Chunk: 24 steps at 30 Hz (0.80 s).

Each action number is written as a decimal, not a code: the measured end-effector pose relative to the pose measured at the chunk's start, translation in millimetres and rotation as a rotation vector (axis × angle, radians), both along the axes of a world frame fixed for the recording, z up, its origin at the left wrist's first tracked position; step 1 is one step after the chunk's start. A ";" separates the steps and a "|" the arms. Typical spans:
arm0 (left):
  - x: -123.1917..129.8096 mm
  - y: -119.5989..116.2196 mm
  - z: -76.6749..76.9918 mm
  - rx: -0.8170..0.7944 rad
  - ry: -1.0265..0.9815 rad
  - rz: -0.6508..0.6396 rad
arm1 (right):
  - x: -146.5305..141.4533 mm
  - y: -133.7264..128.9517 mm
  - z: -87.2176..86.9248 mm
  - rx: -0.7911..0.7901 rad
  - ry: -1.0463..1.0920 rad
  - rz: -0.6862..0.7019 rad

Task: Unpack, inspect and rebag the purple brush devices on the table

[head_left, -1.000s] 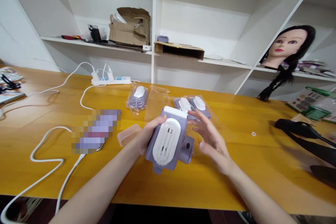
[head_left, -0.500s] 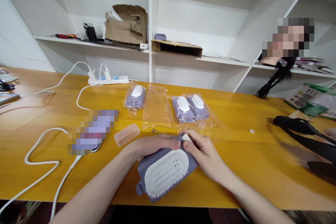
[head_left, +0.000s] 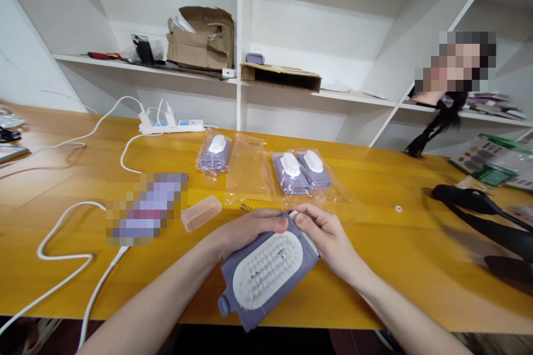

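A purple-grey scrubbing brush [head_left: 233, 274] with a white oval bed of bristles faces up towards me at the table's front edge. My left hand [head_left: 252, 230] is closed around its upper left side, thumb on top and fingers hidden behind. At the upper right end my right hand [head_left: 331, 236] grips the brush, its thumb pressing by a white strip along that end. Beyond the hands lie a small coiled spring [head_left: 246, 208] and a translucent pinkish oval cover [head_left: 201, 214]. Two bagged purple brushes [head_left: 293, 173] and another bagged brush [head_left: 215, 154] rest farther back.
Between the bagged brushes lies a clear plastic bag [head_left: 249, 172]. A blurred-out phone [head_left: 152, 205] with a white cable sits left, near a power strip [head_left: 179, 126]. A small white ring [head_left: 398, 208] and black straps [head_left: 483, 213] are on the right. A person's head [head_left: 458, 64] shows behind.
The brush has tilted so its bristle face turns more towards me, and its lower end has dropped slightly. My right thumb has shifted a little, showing more of the white strip.
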State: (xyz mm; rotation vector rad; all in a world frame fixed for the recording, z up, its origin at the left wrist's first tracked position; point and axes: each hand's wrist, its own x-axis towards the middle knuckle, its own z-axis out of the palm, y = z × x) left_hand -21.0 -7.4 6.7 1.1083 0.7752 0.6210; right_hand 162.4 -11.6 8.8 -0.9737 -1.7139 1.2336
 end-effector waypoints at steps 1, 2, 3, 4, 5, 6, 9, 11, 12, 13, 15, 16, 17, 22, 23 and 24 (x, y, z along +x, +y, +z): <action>0.3 0.3 -1.0 -0.017 -0.006 0.018 | -0.5 1.0 0.0 -0.014 0.016 0.000; 0.2 0.8 -1.7 -0.022 -0.010 0.030 | -0.7 1.7 0.0 -0.021 0.024 0.000; -0.2 1.2 -2.1 -0.018 -0.010 0.037 | -0.5 2.0 0.0 -0.013 0.018 0.000; -0.8 1.7 -2.2 -0.009 -0.008 0.040 | 0.0 1.5 -0.1 0.016 -0.007 0.003; -1.4 2.0 -2.0 0.001 -0.005 0.038 | 0.8 0.4 -0.2 0.066 -0.052 0.005; -1.8 2.3 -1.7 0.009 -0.005 0.035 | 1.8 -1.3 -0.4 0.132 -0.114 0.005; -0.9 2.0 -0.5 0.022 -0.031 0.025 | 5.3 -7.6 -1.7 0.364 -0.285 0.007; 1.1 1.4 -0.6 0.010 -0.066 0.012 | 6.8 -10.6 -2.5 0.472 -0.310 0.006; 2.1 1.1 -0.9 -0.004 -0.084 0.008 | 7.2 -11.4 -2.5 0.496 -0.306 0.010; 3.0 0.8 -1.5 -0.020 -0.099 0.007 | 7.5 -11.8 -2.1 0.501 -0.300 0.013; 4.2 0.4 -2.8 -0.051 -0.114 0.004 | 7.9 -11.7 -0.5 0.467 -0.295 0.019; 4.5 0.1 -3.5 -0.064 -0.110 0.006 | 8.0 -11.3 0.4 0.440 -0.293 0.022; 4.9 -0.1 -4.1 -0.071 -0.101 0.010 | 8.2 -10.7 1.2 0.410 -0.287 0.023; 8.1 -1.9 -5.2 -0.066 -0.069 0.070 | 8.8 -5.6 -0.7 0.229 -0.146 0.038; 8.7 -2.2 -5.0 -0.060 -0.070 0.073 | 8.8 -4.5 -1.8 0.190 -0.109 0.042; 9.0 -2.5 -4.7 -0.051 -0.069 0.073 | 8.7 -3.5 -2.8 0.150 -0.078 0.045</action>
